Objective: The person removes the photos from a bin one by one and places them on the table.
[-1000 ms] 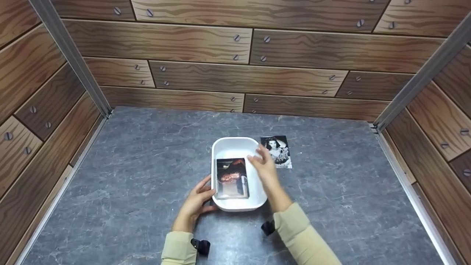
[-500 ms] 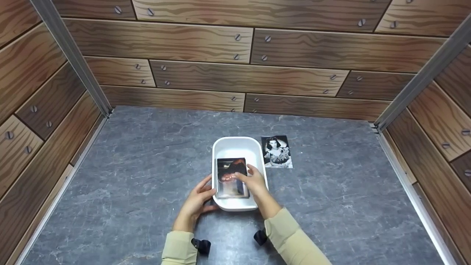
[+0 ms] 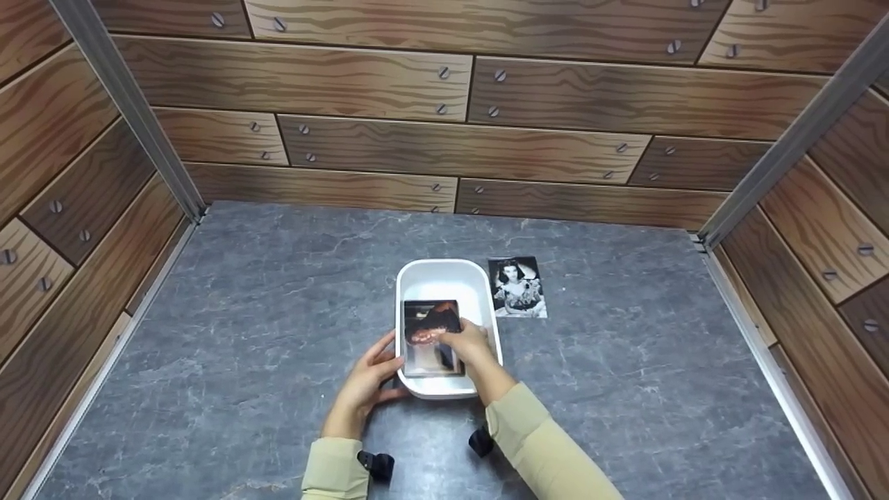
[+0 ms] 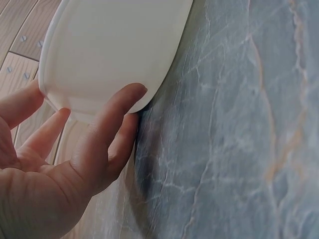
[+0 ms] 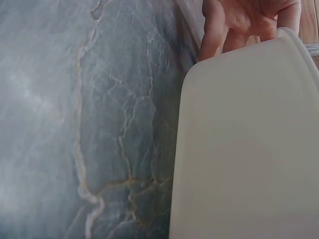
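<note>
A white plastic box (image 3: 444,276) lies in the head view with a glossy dark photo (image 3: 427,355) inside it. Whether more photos lie beneath is unclear. My right hand (image 3: 476,347) reaches into the box; its thumb lies on the photo and the other fingers go down at the photo's right edge, their tips hidden. My left hand (image 3: 368,382) holds the box's near left corner. In the left wrist view, the fingers of that hand (image 4: 75,154) spread around the corner, touching rim and wall. Another photo, black and white (image 3: 518,288), lies flat just right of the box.
The box stands on a grey marbled tabletop (image 3: 278,292). Wood-patterned panels (image 3: 389,149) rise at the back and both sides, with metal posts (image 3: 142,111) at the corners. Black wrist cameras (image 3: 377,465) hang by the sleeves.
My right hand has moved left from above the box's right rim down to the photo inside, where its thumb now rests. The left hand stays at the box's corner.
</note>
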{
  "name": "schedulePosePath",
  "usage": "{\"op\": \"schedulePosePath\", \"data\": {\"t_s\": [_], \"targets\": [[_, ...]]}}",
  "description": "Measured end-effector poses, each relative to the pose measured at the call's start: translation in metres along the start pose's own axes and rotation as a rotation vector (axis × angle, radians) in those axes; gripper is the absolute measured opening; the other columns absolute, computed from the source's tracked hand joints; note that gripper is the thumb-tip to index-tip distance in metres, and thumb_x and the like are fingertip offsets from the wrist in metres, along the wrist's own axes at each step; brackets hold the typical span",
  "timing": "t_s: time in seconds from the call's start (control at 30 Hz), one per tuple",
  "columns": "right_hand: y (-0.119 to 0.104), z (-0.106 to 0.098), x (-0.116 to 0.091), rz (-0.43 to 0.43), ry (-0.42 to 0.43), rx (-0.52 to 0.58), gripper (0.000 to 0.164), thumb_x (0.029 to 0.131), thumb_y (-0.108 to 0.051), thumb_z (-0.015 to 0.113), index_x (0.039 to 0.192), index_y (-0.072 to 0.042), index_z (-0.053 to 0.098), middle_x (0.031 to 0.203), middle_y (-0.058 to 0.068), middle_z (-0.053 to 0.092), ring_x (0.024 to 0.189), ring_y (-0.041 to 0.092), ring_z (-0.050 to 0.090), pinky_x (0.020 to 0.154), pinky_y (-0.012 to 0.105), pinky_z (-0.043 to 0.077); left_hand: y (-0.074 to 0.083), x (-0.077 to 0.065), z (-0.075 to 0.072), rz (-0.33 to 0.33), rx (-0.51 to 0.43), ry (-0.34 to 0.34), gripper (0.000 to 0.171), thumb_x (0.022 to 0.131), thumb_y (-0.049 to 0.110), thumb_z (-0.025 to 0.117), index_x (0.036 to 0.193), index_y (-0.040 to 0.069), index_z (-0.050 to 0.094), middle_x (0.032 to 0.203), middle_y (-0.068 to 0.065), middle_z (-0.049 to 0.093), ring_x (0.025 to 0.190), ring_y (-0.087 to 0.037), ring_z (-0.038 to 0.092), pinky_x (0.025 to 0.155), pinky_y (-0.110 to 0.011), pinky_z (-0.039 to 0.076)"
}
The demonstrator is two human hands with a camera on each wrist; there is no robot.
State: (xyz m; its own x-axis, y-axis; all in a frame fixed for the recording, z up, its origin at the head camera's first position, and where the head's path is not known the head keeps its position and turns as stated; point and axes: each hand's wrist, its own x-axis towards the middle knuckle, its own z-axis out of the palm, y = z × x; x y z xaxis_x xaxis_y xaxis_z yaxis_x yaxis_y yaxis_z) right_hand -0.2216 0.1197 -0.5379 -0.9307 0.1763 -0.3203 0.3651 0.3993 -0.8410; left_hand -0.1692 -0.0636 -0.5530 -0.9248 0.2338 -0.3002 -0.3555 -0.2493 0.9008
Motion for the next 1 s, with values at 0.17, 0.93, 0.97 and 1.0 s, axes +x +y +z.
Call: {"op": "schedulePosePath", "data": {"t_s": [0.17,0.93,0.97,1.0], "targets": [[0.0004,0.0001,0.0003,-0.008,0.021,-0.015,0.063,0.075,-0.014,0.066,0.134,0.003,0.053,0.128,0.024,0.058,0.114,0.034,0.053,0.103,0.045,0.044,-0.0002,0.0003,0.0001,-0.005,0.0,0.003,0.064,0.095,0.009,0.054,0.152,0.008,0.026,0.145,-0.031,0.033,0.118,-0.034,0.054,0.08,-0.046,0.059],[0.0019,0.0019,-0.0044,-0.116,0.168,-0.006,0.061,0.068,-0.004,0.069,0.128,-0.011,0.056,0.115,0.017,0.062,0.101,0.03,0.058,0.08,0.036,0.047,-0.0005,-0.0004,-0.0006,-0.019,0.017,0.023,0.064,0.094,0.011,0.056,0.152,0.009,0.028,0.142,-0.03,0.032,0.118,-0.034,0.052,0.078,-0.043,0.059],[0.0016,0.0018,-0.0049,-0.119,0.165,-0.009,0.062,0.069,-0.004,0.07,0.129,-0.012,0.056,0.116,0.016,0.063,0.101,0.03,0.059,0.081,0.036,0.047,-0.0005,-0.0003,-0.0007,-0.021,0.019,0.026,0.064,0.094,0.011,0.056,0.152,0.009,0.028,0.142,-0.03,0.032,0.118,-0.034,0.052,0.078,-0.043,0.059],[0.0014,0.0018,-0.0053,-0.123,0.159,-0.005,0.063,0.069,-0.003,0.07,0.129,-0.012,0.056,0.116,0.016,0.063,0.1,0.029,0.06,0.079,0.035,0.047,-0.0005,-0.0001,-0.0008,-0.023,0.022,0.025,0.064,0.094,0.011,0.056,0.152,0.009,0.028,0.142,-0.031,0.031,0.118,-0.034,0.052,0.078,-0.043,0.059]]}}
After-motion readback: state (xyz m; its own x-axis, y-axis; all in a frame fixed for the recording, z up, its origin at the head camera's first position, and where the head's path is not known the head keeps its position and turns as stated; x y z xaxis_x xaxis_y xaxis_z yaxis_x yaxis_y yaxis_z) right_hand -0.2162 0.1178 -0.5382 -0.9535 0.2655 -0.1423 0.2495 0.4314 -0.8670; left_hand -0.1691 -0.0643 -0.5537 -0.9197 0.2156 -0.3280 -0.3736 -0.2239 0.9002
